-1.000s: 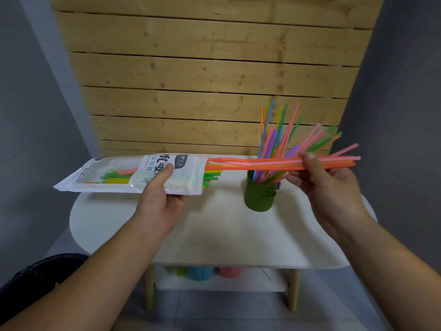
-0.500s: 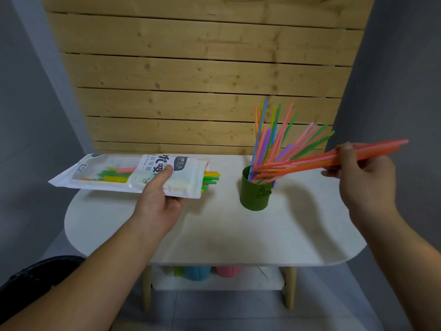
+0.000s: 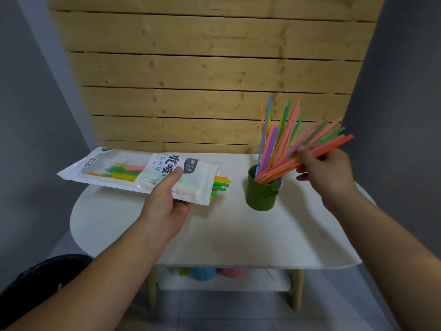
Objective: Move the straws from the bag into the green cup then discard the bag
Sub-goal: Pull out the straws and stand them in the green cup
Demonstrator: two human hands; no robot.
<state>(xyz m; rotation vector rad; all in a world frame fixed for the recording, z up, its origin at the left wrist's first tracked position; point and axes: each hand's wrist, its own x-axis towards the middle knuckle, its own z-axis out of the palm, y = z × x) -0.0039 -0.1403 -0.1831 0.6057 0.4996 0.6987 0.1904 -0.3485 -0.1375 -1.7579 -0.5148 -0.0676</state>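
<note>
My left hand (image 3: 164,206) grips a white plastic straw bag (image 3: 133,173) held flat above the table's left side; several green, yellow and orange straws (image 3: 220,183) poke out of its open right end. The green cup (image 3: 261,193) stands on the table right of centre, full of coloured straws (image 3: 278,137) fanning up and to the right. My right hand (image 3: 327,168) pinches a small bunch of orange and pink straws (image 3: 324,150); their lower ends are inside the cup and they lean to the right.
The white oval table (image 3: 214,235) stands against a wooden slat wall (image 3: 205,75). A lower shelf (image 3: 222,280) holds blue and pink items. A dark bin (image 3: 43,273) sits on the floor at lower left. Grey walls close in on both sides.
My right hand pulled a bunch of orange and pink straws out of the bag, swung them right, then lowered their ends into the cup. The bag stayed in my left hand.
</note>
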